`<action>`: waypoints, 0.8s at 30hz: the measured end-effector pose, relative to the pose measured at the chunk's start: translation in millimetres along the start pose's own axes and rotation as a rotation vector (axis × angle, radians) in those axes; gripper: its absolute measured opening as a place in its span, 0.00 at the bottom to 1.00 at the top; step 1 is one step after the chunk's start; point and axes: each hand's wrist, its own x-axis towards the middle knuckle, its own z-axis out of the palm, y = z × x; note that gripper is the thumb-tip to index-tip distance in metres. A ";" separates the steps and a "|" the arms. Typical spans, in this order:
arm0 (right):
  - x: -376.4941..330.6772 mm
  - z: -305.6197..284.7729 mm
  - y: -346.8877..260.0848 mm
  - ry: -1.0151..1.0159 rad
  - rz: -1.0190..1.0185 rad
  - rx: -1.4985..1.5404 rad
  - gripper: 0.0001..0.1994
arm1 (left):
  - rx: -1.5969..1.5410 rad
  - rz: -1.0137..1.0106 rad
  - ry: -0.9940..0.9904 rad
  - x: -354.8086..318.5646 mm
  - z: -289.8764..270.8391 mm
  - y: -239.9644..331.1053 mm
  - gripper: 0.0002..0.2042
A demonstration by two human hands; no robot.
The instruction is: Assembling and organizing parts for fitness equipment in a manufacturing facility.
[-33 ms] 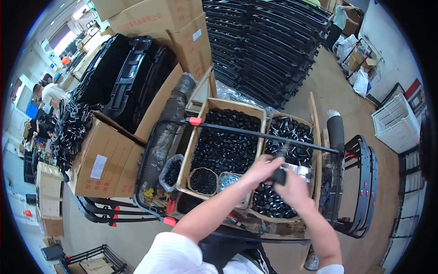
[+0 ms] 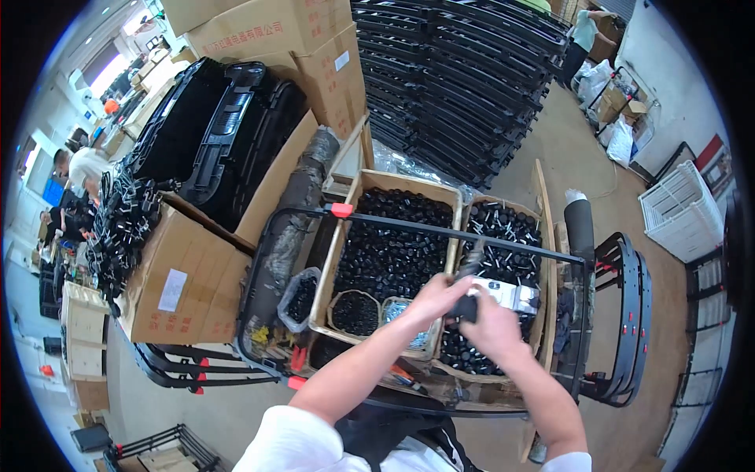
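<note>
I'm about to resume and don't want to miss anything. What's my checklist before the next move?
1. Right hand around the black item: ok.
2. Left hand gripping it firmly: cannot tell; fingers overlap it.
3. Frame bar crossing above the large tray: ok.
4. Tray stocked with black parts: ok.
5. Red clip on the frame: ok.

We find the large bin (image 2: 410, 182) left of the second bin (image 2: 472, 376), a frame (image 2: 409, 225) crossing over both. At the large bin's near end, inside, we note a basket (image 2: 355, 293), with a tray (image 2: 384, 312) to its right. Outside, leftward, stand a tub (image 2: 289, 324) and, farther out, a carton (image 2: 200, 303); racks (image 2: 464, 86) are stacked behind. Above the second bin, we locate a tool (image 2: 465, 307) between left hand (image 2: 439, 299) and right hand (image 2: 493, 321).
</note>
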 end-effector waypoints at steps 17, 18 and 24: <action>119.6 233.6 -231.9 -0.142 -0.278 -0.065 0.43 | 0.472 0.293 0.862 -61.3 -309.4 -119.0 0.26; 122.4 234.8 -230.1 -0.146 -0.276 -0.070 0.43 | 0.453 0.295 0.860 -58.6 -310.0 -118.3 0.26; 131.7 231.0 -232.2 -0.157 -0.269 -0.087 0.42 | 0.420 0.334 0.846 -50.7 -315.6 -118.0 0.25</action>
